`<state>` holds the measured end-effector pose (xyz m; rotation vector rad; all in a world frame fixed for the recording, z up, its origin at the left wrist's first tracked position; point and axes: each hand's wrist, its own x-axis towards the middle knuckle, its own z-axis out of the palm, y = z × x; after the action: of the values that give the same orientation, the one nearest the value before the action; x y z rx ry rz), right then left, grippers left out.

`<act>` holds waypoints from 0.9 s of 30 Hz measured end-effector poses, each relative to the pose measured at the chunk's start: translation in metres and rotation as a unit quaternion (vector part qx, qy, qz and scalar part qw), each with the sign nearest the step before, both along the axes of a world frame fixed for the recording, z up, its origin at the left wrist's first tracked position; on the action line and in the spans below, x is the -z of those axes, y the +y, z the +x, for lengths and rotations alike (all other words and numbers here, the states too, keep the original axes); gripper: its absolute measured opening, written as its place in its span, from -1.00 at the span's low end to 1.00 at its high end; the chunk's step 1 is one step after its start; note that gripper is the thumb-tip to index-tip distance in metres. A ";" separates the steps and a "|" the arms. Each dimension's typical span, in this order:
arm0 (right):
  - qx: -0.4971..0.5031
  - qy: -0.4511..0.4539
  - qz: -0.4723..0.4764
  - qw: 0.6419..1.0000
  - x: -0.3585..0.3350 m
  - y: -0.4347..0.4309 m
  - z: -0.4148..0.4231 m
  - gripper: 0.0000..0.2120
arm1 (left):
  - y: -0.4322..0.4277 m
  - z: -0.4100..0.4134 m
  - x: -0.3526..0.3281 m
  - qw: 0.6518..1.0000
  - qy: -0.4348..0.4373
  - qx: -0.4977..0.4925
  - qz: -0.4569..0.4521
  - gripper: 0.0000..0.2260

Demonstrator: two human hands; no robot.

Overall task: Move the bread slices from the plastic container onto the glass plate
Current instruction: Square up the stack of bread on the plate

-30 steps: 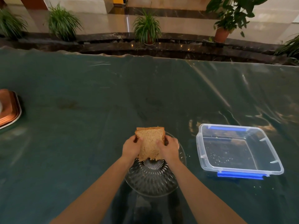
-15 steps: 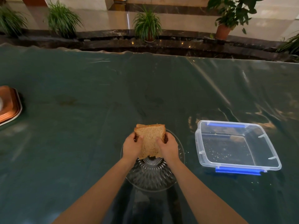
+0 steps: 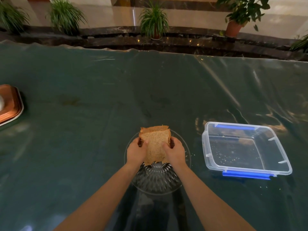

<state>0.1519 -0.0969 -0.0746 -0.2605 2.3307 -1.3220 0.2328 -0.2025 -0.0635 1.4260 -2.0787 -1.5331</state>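
A stack of brown bread slices (image 3: 155, 144) is held between both hands over the ribbed glass plate (image 3: 156, 179) near the table's front middle. My left hand (image 3: 135, 151) grips the stack's left side and my right hand (image 3: 175, 151) grips its right side. The stack's lower edge is at the plate's centre; whether it touches the glass I cannot tell. The clear plastic container (image 3: 246, 169) with blue clips stands to the right of the plate and holds only crumbs.
A copper-coloured tray (image 3: 10, 105) lies at the left table edge. The table is covered with a shiny dark green sheet (image 3: 100, 97). Potted plants (image 3: 154, 19) line a ledge beyond the far edge.
Both hands keep the same grip on the bread over the plate. The stack has sunk slightly towards the plate, and the view has shifted a little.
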 end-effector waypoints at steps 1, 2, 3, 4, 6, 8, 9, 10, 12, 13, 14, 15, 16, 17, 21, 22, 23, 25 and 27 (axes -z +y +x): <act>-0.001 0.000 0.000 1.000 0.000 -0.001 0.000 -0.60 | -0.001 0.000 0.001 1.000 -0.001 -0.002 0.002 -0.66; -0.002 0.000 0.001 1.000 -0.001 -0.001 0.000 -0.60 | -0.001 0.000 0.001 1.000 -0.003 -0.003 0.001 -0.67; -0.001 0.002 0.002 1.000 -0.001 -0.002 -0.001 -0.60 | -0.002 0.001 0.002 1.000 -0.004 -0.004 -0.002 -0.70; -0.001 0.003 0.004 1.000 -0.001 -0.003 -0.001 -0.60 | -0.002 0.001 0.002 1.000 -0.005 -0.006 -0.005 -0.73; -0.002 0.007 0.008 1.000 -0.002 -0.004 -0.001 -0.61 | -0.002 0.000 0.002 1.000 -0.007 -0.007 -0.008 -0.76; -0.002 0.013 0.009 1.000 -0.003 -0.006 -0.001 -0.61 | -0.002 -0.001 0.002 1.000 -0.011 -0.004 -0.008 -0.76; -0.001 0.015 0.009 1.000 -0.003 -0.006 -0.001 -0.61 | -0.002 -0.001 0.002 1.000 -0.012 -0.004 -0.007 -0.76; 0.000 0.017 0.009 1.000 -0.003 -0.007 -0.001 -0.60 | -0.002 -0.001 0.002 1.000 -0.013 -0.005 -0.006 -0.76; 0.000 0.017 0.010 1.000 -0.003 -0.007 -0.002 -0.60 | -0.002 -0.001 0.002 1.000 -0.012 -0.005 -0.003 -0.77; 0.000 0.016 0.012 1.000 -0.003 -0.008 -0.002 -0.60 | -0.002 -0.002 0.002 1.000 -0.014 -0.004 -0.002 -0.76; -0.001 0.014 0.014 1.000 -0.003 -0.008 -0.003 -0.60 | -0.002 -0.003 0.001 1.000 -0.017 -0.005 -0.001 -0.75; -0.001 0.013 0.016 1.000 -0.003 -0.008 -0.003 -0.60 | -0.002 -0.003 0.000 1.000 -0.022 -0.006 -0.001 -0.74; -0.001 0.013 0.018 1.000 -0.003 -0.008 -0.003 -0.60 | -0.002 -0.004 0.000 1.000 -0.025 -0.009 -0.001 -0.72; 0.000 0.013 0.018 1.000 -0.003 -0.008 -0.003 -0.60 | -0.002 -0.004 -0.001 1.000 -0.026 -0.011 0.000 -0.71; 0.009 0.015 0.014 1.000 -0.005 -0.006 -0.004 -0.58 | 0.001 -0.006 -0.002 1.000 -0.019 -0.013 0.004 -0.70; 0.010 0.013 0.013 1.000 -0.005 -0.006 -0.004 -0.58 | 0.001 -0.006 -0.002 1.000 -0.020 -0.012 0.006 -0.71; 0.009 0.012 0.012 1.000 -0.005 -0.005 -0.004 -0.58 | 0.002 -0.006 -0.002 1.000 -0.025 -0.012 0.007 -0.71; 0.006 0.008 0.011 1.000 -0.005 -0.004 -0.004 -0.59 | 0.003 -0.005 -0.002 0.999 -0.039 -0.011 0.002 -0.71; 0.001 0.002 0.012 1.000 -0.005 -0.003 -0.003 -0.61 | 0.004 -0.005 -0.003 0.999 -0.046 -0.010 0.000 -0.73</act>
<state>0.1486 -0.1002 -0.0697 -0.2524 2.3489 -1.2953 0.2278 -0.1987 -0.0607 1.5419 -2.1086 -1.4859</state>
